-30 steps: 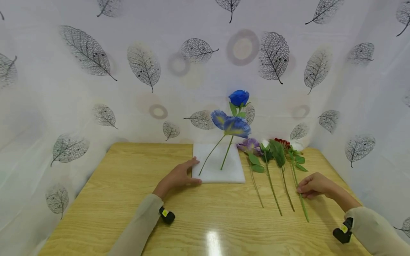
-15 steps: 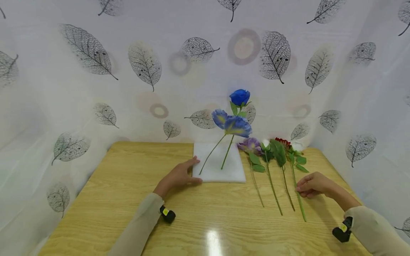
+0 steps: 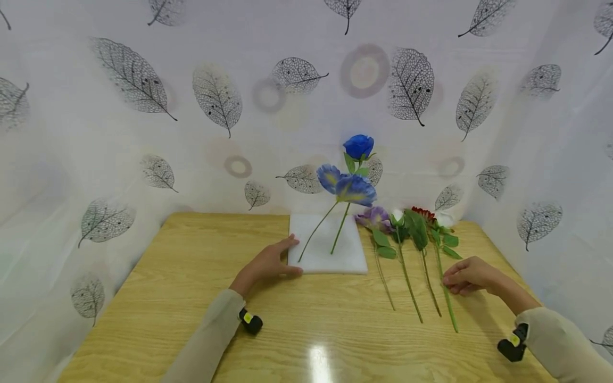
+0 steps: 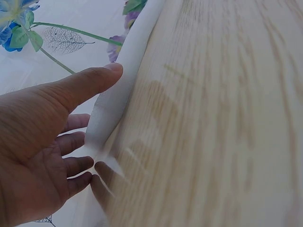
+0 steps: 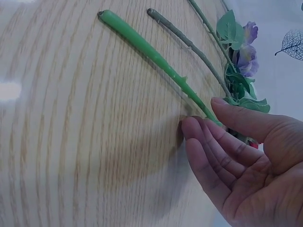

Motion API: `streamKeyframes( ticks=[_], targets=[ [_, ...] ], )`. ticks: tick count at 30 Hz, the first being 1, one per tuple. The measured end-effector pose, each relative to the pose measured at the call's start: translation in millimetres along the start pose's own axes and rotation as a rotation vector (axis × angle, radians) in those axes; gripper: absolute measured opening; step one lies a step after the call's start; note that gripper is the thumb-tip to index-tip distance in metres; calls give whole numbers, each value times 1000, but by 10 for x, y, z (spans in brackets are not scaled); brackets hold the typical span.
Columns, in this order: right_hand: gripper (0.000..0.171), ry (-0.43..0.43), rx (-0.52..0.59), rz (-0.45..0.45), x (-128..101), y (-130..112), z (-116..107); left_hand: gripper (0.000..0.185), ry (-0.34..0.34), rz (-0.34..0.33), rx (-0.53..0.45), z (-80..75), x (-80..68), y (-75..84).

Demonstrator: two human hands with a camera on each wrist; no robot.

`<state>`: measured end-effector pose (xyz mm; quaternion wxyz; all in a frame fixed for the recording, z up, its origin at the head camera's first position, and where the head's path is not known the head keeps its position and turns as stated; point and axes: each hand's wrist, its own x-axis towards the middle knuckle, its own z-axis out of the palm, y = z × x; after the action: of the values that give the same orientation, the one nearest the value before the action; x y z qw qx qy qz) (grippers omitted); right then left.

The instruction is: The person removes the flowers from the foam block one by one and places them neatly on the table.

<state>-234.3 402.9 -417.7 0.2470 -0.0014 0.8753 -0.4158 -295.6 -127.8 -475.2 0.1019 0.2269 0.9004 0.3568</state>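
Observation:
My left hand point(image 3: 268, 260) rests at the near left corner of a white foam slab point(image 3: 349, 260), fingers along its left side and thumb point(image 4: 102, 78) against its front edge. Two artificial flowers stand in the slab: a blue rose point(image 3: 358, 146) and, leaning right in front of it, a blue-and-yellow flower point(image 3: 355, 190). On the right, my right hand point(image 3: 471, 276) pinches the green stem point(image 5: 142, 47) of the rightmost flower, a white one point(image 3: 444, 218), between thumb and fingertips. That stem lies along the table, its cut end towards me.
Left of the white flower lie a red flower point(image 3: 422, 214), a white rosebud point(image 3: 396, 217) and a purple flower point(image 3: 374, 218), stems pointing towards me. A leaf-printed curtain point(image 3: 215, 175) hangs behind and beside the wooden table point(image 3: 201, 234).
My right hand has shifted slightly left, swinging the lower end of the white flower's stem with it. The left hand and the flowers in the foam have stayed put.

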Motion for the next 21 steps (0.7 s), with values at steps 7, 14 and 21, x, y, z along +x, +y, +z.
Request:
streamKeyframes(
  ticks=[7,14,21],
  targets=[
    [34,12,-13,-6,-6,4,-36,89,6,-11,0,-10,-3,18],
    [32,26,-20,-17,-2,-28,-58,88,-1,-10,5,-3,1,1],
    [39,35,-27,-63,27,-73,-110,88,3,-5,-2,11,0,-15]
  ],
)
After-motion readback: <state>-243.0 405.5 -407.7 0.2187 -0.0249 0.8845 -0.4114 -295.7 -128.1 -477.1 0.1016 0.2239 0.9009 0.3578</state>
